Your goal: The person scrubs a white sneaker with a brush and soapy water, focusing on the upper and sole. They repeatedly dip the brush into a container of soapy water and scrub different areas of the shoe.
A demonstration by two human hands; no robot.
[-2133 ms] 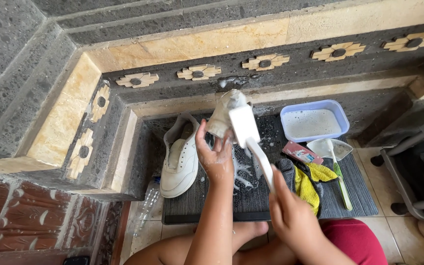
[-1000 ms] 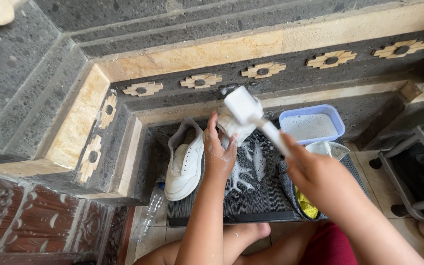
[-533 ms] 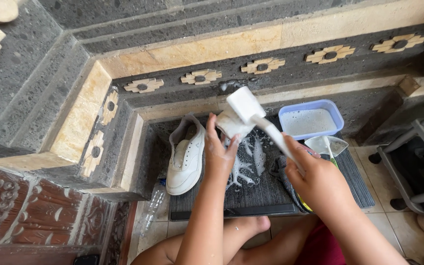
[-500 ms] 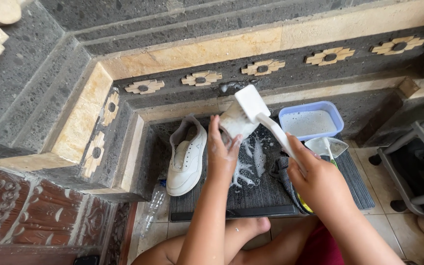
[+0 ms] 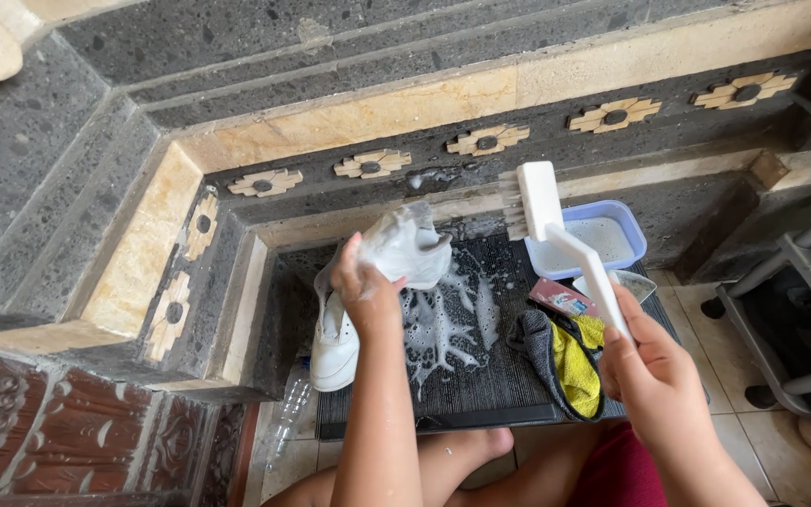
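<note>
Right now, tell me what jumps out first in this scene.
At the centre, the left hand lifts a soapy white shoe over a dark ribbed mat splashed with foam. To its right, the right hand holds a white long-handled brush raised, clear of the shoe. A second white shoe lies at the mat's left edge, and a pale blue tub sits behind the brush.

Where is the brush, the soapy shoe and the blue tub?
brush (image 5: 539, 195), head view, on the back of its white head
soapy shoe (image 5: 407, 246), head view, on its foamy side
blue tub (image 5: 635, 237), head view, on its right rim
</note>
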